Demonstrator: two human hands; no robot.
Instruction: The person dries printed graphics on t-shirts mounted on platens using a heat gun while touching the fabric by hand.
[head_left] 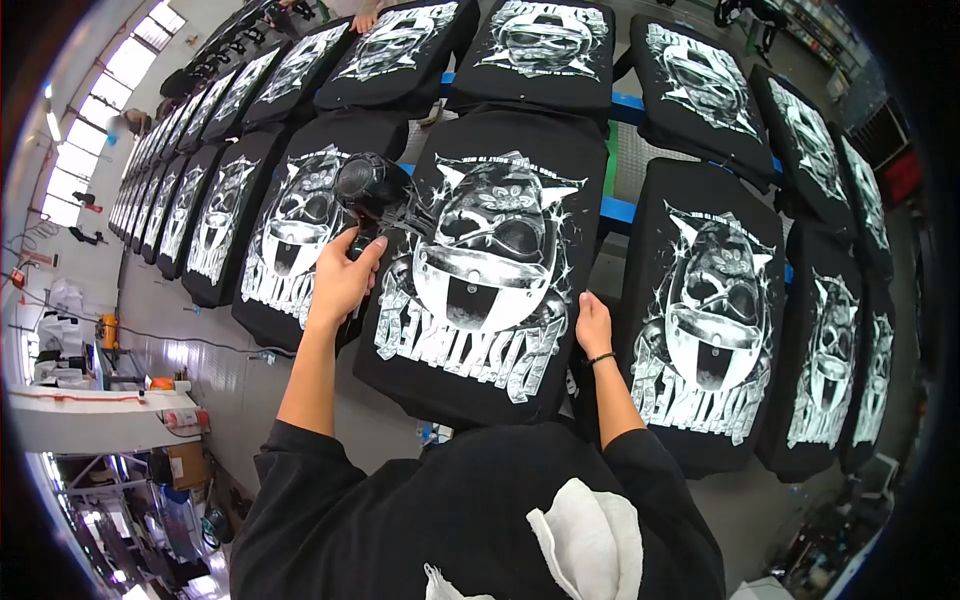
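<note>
Showing a cardboard box [187,466] at the near left, with contents too small to tell. Gripping a black hair dryer [375,188] in the left hand [345,275], with fingers curled round the handle, nozzle pointing right. Placing the right hand [594,325] at the right edge of a printed black T-shirt [490,245], with fingers close together; cannot tell whether pinching fabric. Lying flat between both hands, amid rows of similar shirts [710,310].

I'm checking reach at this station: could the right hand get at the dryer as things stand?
Probably yes: between the right hand, at the right edge of the middle shirt, and the dryer, nothing seems in the way. The left hand grips it, though, so only part looks free.
</note>
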